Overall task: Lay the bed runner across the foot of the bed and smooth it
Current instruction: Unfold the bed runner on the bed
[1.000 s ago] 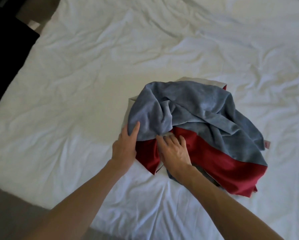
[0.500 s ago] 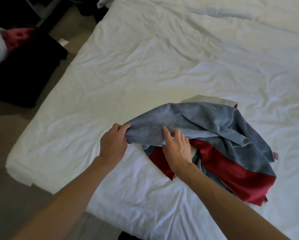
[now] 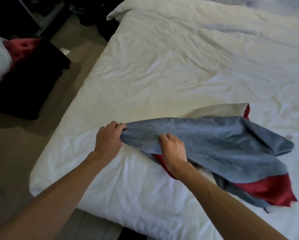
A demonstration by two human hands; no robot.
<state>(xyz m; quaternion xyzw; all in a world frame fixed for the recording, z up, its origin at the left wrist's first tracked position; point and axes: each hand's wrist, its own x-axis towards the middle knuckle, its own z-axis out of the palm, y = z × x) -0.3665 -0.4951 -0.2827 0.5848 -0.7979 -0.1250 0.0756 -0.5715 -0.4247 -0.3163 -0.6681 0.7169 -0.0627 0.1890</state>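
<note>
The bed runner [image 3: 214, 137] is a bunched cloth, grey-blue on one face, red on the other, with a beige part at its far side. It lies near the foot of the white bed [image 3: 162, 75], right of centre. My left hand [image 3: 109, 141] grips the runner's left end, pulled out towards the bed's left corner. My right hand [image 3: 173, 149] pinches the grey near edge a little to the right. Red cloth [image 3: 266, 191] shows under the grey at the lower right.
The wrinkled white duvet covers the whole bed; its near-left corner [image 3: 41, 179] is rounded. A tan floor [image 3: 15, 153] runs along the left. A dark bag with red and white items [image 3: 24, 70] sits on the floor at the left. A pillow corner [image 3: 117, 13] shows at the top.
Both hands took hold of the grey layer and drew it leftward, stretching the bundle out. The view swung left, revealing the bed's corner and the floor.
</note>
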